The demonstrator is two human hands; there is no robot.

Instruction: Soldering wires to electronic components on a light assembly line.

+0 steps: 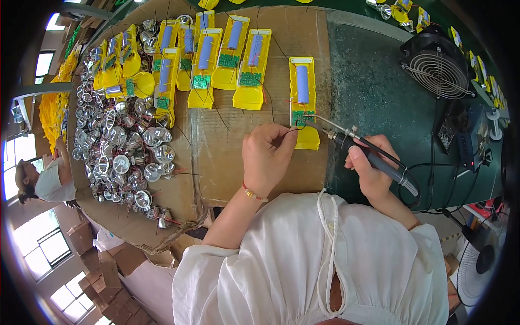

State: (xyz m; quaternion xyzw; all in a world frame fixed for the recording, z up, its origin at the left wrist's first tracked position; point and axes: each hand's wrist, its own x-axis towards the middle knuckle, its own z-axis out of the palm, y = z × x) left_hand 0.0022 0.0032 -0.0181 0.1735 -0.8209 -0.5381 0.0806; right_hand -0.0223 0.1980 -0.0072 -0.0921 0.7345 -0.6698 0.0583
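Note:
A yellow plastic housing [307, 139] lies on the cardboard before me, holding a blue-purple cylindrical battery [302, 84] and a green circuit board [299, 118]. My left hand [266, 158] is closed in a pinch at the board's lower left, with a thin dark wire [295, 129] between thumb and forefinger. In my right hand [374, 169] is a soldering iron [382, 162] with a dark handle and a thin feed tube [330, 123] along it. The tips of iron and tube point at the board; whether they touch it I cannot tell.
Several similar yellow housings [254, 65] with batteries lie at the upper left, above a heap of shiny reflector cups [119, 141]. On the green bench at right stand a caged fan [437, 67] and a dark box [465, 146] with cables. A person [51, 181] is at far left.

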